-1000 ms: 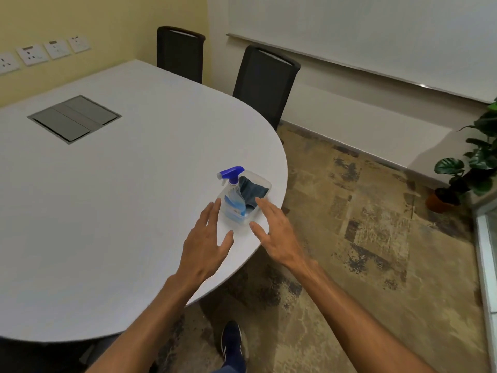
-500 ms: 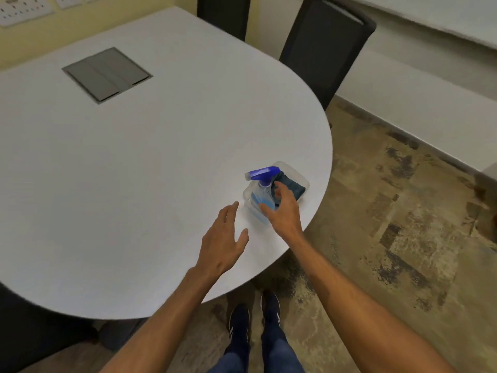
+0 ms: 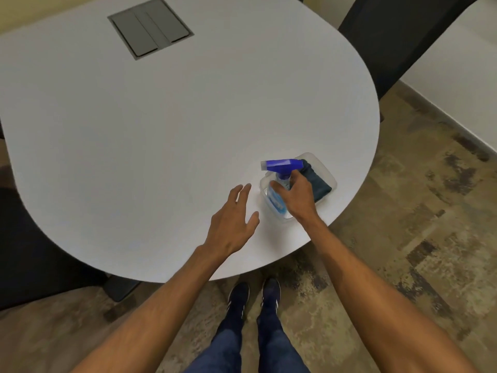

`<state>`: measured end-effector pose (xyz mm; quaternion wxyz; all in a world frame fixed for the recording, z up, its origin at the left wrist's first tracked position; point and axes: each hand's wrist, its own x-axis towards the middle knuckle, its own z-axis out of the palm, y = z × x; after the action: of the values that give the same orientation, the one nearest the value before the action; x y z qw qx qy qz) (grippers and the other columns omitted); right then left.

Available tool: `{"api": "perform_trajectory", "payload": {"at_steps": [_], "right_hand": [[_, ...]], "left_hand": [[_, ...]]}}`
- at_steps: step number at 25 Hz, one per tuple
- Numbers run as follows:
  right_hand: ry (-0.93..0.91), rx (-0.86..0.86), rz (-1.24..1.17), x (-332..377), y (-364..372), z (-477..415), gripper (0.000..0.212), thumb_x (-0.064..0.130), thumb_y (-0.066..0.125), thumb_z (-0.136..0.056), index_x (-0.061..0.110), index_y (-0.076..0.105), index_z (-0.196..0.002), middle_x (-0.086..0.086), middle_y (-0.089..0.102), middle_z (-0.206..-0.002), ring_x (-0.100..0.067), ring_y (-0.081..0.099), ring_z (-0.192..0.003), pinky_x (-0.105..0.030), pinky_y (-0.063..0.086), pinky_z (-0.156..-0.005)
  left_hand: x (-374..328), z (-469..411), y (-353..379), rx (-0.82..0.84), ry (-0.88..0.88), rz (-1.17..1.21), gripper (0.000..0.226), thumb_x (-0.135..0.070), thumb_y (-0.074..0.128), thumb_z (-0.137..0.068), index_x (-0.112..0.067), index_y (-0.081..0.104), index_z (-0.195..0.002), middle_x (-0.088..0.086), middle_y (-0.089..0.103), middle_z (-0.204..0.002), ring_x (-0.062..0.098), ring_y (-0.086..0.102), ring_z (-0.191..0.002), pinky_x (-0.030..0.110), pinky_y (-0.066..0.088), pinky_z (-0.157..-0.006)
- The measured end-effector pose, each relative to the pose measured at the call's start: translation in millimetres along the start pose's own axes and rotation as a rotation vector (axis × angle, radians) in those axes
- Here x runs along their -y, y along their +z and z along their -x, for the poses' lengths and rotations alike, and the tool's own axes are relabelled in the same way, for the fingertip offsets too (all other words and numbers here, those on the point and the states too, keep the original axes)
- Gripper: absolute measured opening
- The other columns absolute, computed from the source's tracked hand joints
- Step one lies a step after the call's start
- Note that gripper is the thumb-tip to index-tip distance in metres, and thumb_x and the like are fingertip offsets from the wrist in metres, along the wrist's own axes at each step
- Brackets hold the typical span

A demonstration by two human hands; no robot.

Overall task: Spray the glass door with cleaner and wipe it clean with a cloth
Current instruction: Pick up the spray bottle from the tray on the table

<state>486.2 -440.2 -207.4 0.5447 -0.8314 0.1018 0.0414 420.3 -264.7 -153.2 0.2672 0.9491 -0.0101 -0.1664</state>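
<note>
A clear spray bottle (image 3: 274, 197) with a blue trigger head stands in a clear plastic tray (image 3: 326, 172) near the white table's right edge. A folded dark blue cloth (image 3: 320, 184) lies in the same tray, behind the bottle. My right hand (image 3: 295, 196) grips the bottle's neck just below the trigger head, thumb on the left side and fingers curled round the right. My left hand (image 3: 232, 222) hovers flat over the table left of the tray, fingers spread, holding nothing. The glass door is out of view.
The white rounded table (image 3: 161, 130) has a grey cable hatch (image 3: 150, 26) at the back. A dark chair (image 3: 398, 30) stands at the far right, another dark seat at the left (image 3: 32, 251). Patterned carpet (image 3: 416, 211) lies to the right.
The view has moved closer and tilted down over the table. My right hand went from reaching to the tray to closing round the bottle's neck. My left hand stayed open beside the tray.
</note>
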Motion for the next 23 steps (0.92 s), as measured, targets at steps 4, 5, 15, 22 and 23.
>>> {"api": "perform_trajectory", "payload": {"at_steps": [4, 5, 15, 22, 23], "right_hand": [[-0.037, -0.024, 0.017, -2.5, -2.7, -3.3, 0.041, 0.028, 0.077, -0.091, 0.013, 0.058, -0.125, 0.008, 0.060, -0.108, -0.013, 0.062, -0.098, -0.013, 0.047, -0.088], [-0.058, -0.037, 0.022, -2.3, -4.2, -3.2, 0.043, 0.029, 0.077, -0.090, 0.012, 0.059, -0.125, 0.009, 0.060, -0.107, -0.011, 0.063, -0.094, -0.006, 0.045, -0.083], [-0.322, -0.217, -0.015, 30.8, -30.1, -17.6, 0.060, 0.026, 0.088, -0.079, 0.000, 0.057, -0.124, 0.001, 0.058, -0.103, 0.001, 0.056, -0.086, 0.008, 0.038, -0.079], [-0.254, -0.186, -0.119, 54.7, -46.6, -26.9, 0.053, 0.022, 0.085, -0.084, 0.002, 0.057, -0.125, 0.002, 0.066, -0.098, 0.004, 0.066, -0.081, 0.004, 0.045, -0.070], [-0.244, -0.186, -0.134, 57.8, -48.1, -26.6, 0.053, 0.021, 0.084, -0.084, 0.004, 0.056, -0.125, 0.003, 0.063, -0.098, 0.001, 0.066, -0.081, 0.003, 0.046, -0.070]], "left_hand": [[-4.5, -4.3, -1.5, -0.040, -0.029, 0.009, 0.072, -0.047, 0.052, -0.101, -0.028, 0.017, -0.161, -0.001, 0.010, -0.171, 0.024, 0.044, -0.145, 0.046, 0.046, -0.113], [-5.4, -5.0, -2.4, -0.050, -0.033, 0.013, 0.072, -0.047, 0.053, -0.100, -0.028, 0.018, -0.161, -0.001, 0.010, -0.171, 0.024, 0.045, -0.144, 0.046, 0.047, -0.112], [-27.6, -14.6, -18.7, -0.161, -0.026, 0.050, 0.070, -0.047, 0.053, -0.100, -0.032, 0.019, -0.160, -0.003, 0.012, -0.171, 0.022, 0.049, -0.142, 0.048, 0.051, -0.108], [-56.2, -22.9, -34.6, -0.205, 0.012, 0.047, 0.068, -0.043, 0.053, -0.100, -0.030, 0.022, -0.159, -0.003, 0.014, -0.170, 0.023, 0.048, -0.142, 0.049, 0.051, -0.108], [-59.2, -23.9, -36.7, -0.207, 0.023, 0.047, 0.067, -0.042, 0.053, -0.101, -0.030, 0.023, -0.159, -0.002, 0.014, -0.170, 0.023, 0.047, -0.142, 0.049, 0.051, -0.107]]}}
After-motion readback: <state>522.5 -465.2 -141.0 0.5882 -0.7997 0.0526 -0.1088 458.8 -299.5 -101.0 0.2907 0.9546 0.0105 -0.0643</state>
